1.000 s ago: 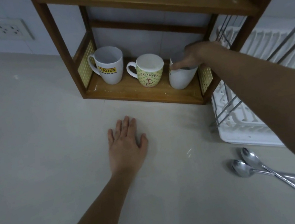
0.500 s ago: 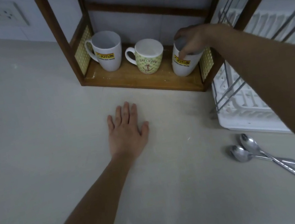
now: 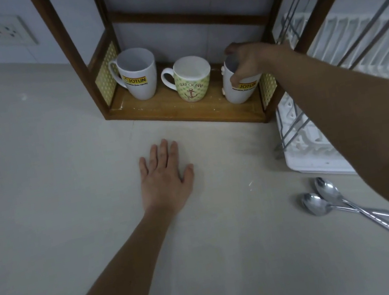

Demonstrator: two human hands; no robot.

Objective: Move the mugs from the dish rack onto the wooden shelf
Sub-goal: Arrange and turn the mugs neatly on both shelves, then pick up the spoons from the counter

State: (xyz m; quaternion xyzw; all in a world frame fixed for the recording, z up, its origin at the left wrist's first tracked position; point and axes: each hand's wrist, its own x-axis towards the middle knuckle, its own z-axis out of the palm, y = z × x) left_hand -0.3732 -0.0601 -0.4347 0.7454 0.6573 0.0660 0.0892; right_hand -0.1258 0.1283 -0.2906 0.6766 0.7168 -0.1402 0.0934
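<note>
Currently: right hand [image 3: 247, 61] gripping white mug [image 3: 238, 87] by its rim (wooden shelf [image 3: 182, 113], right end); left hand [image 3: 165, 178] spread flat on bench [image 3: 52, 185].

Two bare forearms, no sleeves, watch or rings visible. Left hand [image 3: 165, 178] enters from 7 o'clock; right hand [image 3: 248, 61] enters from 3 o'clock.
</note>
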